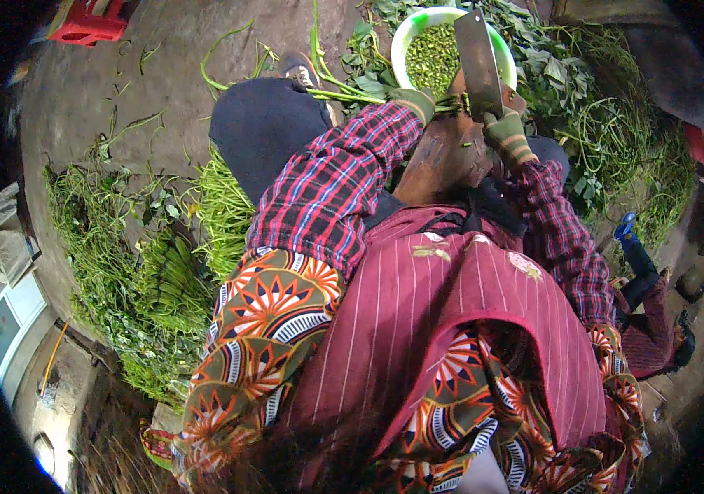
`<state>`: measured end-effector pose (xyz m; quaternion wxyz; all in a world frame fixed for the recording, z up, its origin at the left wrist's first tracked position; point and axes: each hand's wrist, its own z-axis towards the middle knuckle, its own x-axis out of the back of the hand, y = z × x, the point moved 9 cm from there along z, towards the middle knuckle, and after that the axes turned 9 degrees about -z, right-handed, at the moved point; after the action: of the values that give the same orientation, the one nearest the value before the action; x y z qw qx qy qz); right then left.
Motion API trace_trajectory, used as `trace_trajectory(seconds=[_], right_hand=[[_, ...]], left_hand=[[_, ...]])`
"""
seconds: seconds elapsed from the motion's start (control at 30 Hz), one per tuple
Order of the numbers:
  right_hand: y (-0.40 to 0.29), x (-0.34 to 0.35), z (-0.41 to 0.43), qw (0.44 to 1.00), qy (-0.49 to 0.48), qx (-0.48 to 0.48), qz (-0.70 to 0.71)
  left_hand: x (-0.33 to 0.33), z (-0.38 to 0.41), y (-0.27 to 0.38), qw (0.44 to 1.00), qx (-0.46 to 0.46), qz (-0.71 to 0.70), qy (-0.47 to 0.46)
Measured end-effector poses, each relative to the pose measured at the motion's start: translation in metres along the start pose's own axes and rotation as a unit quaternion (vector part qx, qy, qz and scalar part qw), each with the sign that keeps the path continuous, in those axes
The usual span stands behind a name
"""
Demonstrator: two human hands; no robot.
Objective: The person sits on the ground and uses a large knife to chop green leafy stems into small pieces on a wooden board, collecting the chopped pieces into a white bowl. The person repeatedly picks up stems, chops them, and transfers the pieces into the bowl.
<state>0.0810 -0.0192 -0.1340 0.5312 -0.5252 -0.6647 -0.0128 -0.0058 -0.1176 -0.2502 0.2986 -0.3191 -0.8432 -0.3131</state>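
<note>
My right hand (504, 129), in a striped green knit glove, grips a cleaver (477, 58) whose broad blade stands upright toward the far side. In a matching glove, my left hand (415, 102) holds a bunch of long green stems (347, 96) that trail off to the left. The stems' cut ends lie on a worn wooden board (447, 157) in front of my lap, close to the blade. Just beyond the board is a white and green basin (399, 52) with chopped green pieces (429, 58) inside. The blade hides part of the basin.
Leafy vines (552, 68) spread around the basin and down the right side. Bundled green stems (222, 213) and a wide heap of greens (117, 259) lie at left. A red plastic stool (88, 25) stands far left. Another person (651, 327) is at far right.
</note>
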Motion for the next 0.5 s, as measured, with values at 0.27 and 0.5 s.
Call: trace_trajectory(seconds=[0.27,0.5], right_hand=[[-0.032,0.005,-0.021,0.996,0.006,0.001,-0.089],[-0.031,-0.008,-0.013,0.984,-0.038,-0.047,-0.165]], left_hand=[[0.031,-0.026,0.004,0.999,0.011,0.005,0.041],[-0.008,0.003,-0.006,0.997,-0.016,0.069,0.036]])
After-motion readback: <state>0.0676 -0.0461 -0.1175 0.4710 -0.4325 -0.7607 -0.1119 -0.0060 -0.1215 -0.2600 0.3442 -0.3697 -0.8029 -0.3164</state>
